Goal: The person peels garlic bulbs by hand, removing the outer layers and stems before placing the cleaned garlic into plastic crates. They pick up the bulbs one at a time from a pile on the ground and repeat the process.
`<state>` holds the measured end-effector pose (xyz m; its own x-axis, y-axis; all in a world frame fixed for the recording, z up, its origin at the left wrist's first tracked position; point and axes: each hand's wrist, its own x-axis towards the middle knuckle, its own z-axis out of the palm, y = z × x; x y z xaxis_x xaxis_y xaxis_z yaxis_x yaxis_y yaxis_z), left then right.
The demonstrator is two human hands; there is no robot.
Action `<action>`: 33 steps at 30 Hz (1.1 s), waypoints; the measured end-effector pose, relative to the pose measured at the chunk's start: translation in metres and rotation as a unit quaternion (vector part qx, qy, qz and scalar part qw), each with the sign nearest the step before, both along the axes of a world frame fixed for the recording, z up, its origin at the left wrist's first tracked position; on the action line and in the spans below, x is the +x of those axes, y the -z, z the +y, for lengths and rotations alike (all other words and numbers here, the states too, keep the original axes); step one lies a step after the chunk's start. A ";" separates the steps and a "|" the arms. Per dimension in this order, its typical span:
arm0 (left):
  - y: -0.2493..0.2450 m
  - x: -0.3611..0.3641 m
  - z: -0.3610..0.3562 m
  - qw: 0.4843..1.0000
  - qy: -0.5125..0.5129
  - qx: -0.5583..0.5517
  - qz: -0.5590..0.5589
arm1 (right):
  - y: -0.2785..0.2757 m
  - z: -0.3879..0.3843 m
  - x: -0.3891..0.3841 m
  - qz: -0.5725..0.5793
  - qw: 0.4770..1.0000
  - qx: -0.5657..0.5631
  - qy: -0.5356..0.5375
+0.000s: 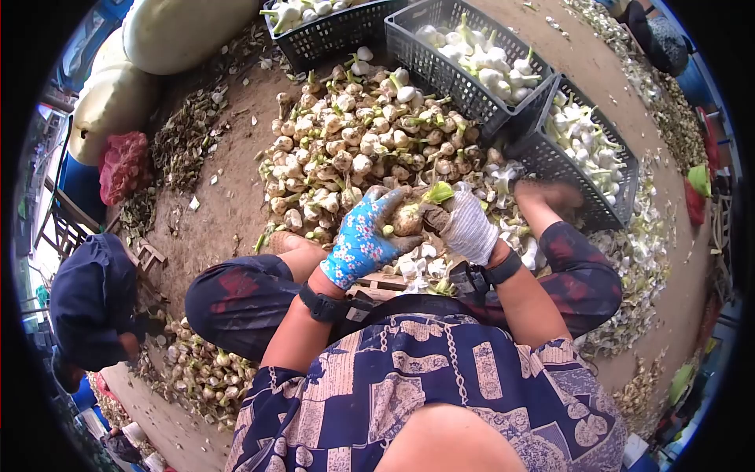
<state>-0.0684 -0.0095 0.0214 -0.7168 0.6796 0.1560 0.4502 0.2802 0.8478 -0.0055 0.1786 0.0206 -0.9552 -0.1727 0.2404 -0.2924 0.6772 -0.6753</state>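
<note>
My left hand, in a blue flowered glove, is closed around a dirty garlic bulb in front of my body. From the other side, my right hand, in a pale knitted glove with soiled fingertips, grips the same bulb. A yellow-green stalk piece shows by the right fingertips; what it is attached to is hidden. Just beyond my hands lies a big heap of unpeeled garlic. Below them, between my legs, are white peeled skins.
Black crates of white garlic stand beyond the heap, another crate at the right. Large pale sacks and a pink net bag are at upper left. A person in dark clothes sits left, near more garlic.
</note>
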 end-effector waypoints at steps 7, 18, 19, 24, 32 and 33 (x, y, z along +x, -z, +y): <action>0.014 -0.011 -0.013 0.798 0.055 0.197 -0.567 | -0.004 0.000 0.005 -0.088 0.984 -0.157 -0.017; 0.051 0.005 0.016 0.757 -0.053 0.286 -0.585 | -0.001 -0.007 0.023 -0.324 0.723 -0.607 0.063; 0.047 0.003 0.018 0.854 -0.093 0.212 -0.466 | 0.001 -0.003 0.019 -0.322 0.724 -0.607 0.062; 0.039 -0.005 0.015 0.904 -0.109 0.171 -0.377 | 0.021 -0.015 0.012 -0.216 0.943 -0.252 0.015; 0.041 -0.025 0.008 0.996 -0.058 0.061 -0.014 | -0.016 0.012 0.005 0.016 0.985 0.101 0.140; 0.031 -0.024 0.005 0.998 -0.041 0.049 -0.016 | -0.008 0.023 0.005 0.004 0.982 0.102 0.161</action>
